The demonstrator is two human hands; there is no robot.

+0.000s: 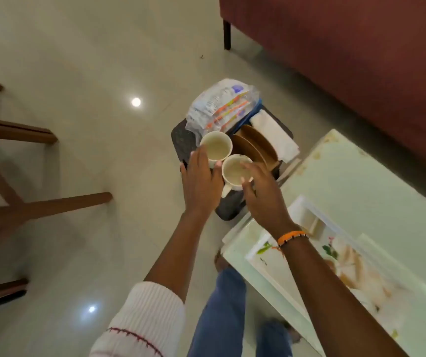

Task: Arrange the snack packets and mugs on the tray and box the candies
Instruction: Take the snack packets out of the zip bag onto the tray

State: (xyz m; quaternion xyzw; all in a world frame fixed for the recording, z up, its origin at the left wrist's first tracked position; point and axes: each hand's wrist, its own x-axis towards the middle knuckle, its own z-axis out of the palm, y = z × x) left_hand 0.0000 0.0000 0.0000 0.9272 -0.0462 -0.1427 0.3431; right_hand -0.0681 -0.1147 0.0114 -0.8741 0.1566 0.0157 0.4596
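Observation:
A dark grey tray (183, 139) sits low over the floor beside the table corner. On it lie clear snack packets (219, 106) with orange print, brown plates (254, 146) standing on edge and white napkins (273, 134). Two cream mugs stand at its near side. My left hand (201, 181) wraps the side of the far mug (217, 148), thumb between the two mugs. My right hand (262, 194) grips the near mug (235, 168) at its rim, with a finger over the edge. No candies or candy box are visible on the tray.
A pale glass-topped table (361, 181) fills the right side, with a floral white box (340, 256) showing at it. A maroon sofa (348, 60) stands behind. Wooden chair legs (39, 204) cross the left. My jeans-clad legs (222, 313) are below, on glossy floor tiles.

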